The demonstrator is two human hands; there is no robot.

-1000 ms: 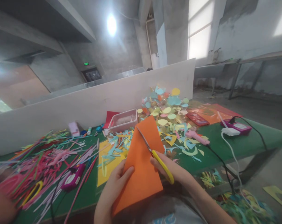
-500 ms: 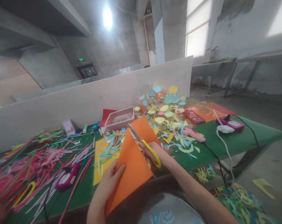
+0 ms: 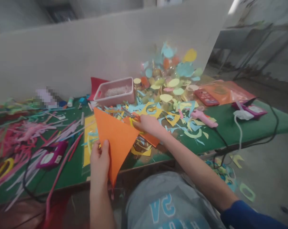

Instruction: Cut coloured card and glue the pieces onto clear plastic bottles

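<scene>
My left hand (image 3: 99, 157) grips a pointed piece of orange paper (image 3: 116, 136) by its left edge, thumb on top. The piece tilts in front of the table's near edge. My right hand (image 3: 150, 125) is closed on scissors (image 3: 128, 113) with yellow handles; their metal blades point left over the scraps. A second orange piece (image 3: 151, 139) lies under the right hand, partly covered by it; I cannot tell if the fingers still touch it. Blue and yellow paper scraps (image 3: 146, 109) surround the scissors.
A pink basket (image 3: 114, 99) stands at the back by a white partition (image 3: 70, 54). Paper discs (image 3: 173, 83) pile up right of it. A pink glue gun (image 3: 203, 118), a red phone (image 3: 206, 97) and corded purple boxes (image 3: 52, 155) lie about. Pink strips (image 3: 31, 130) cover the left side.
The orange sheet, partly cut before, is now two separate pieces. My left hand has drawn one piece leftward; the right hand with the scissors has gone down to the table. The view has tilted downward.
</scene>
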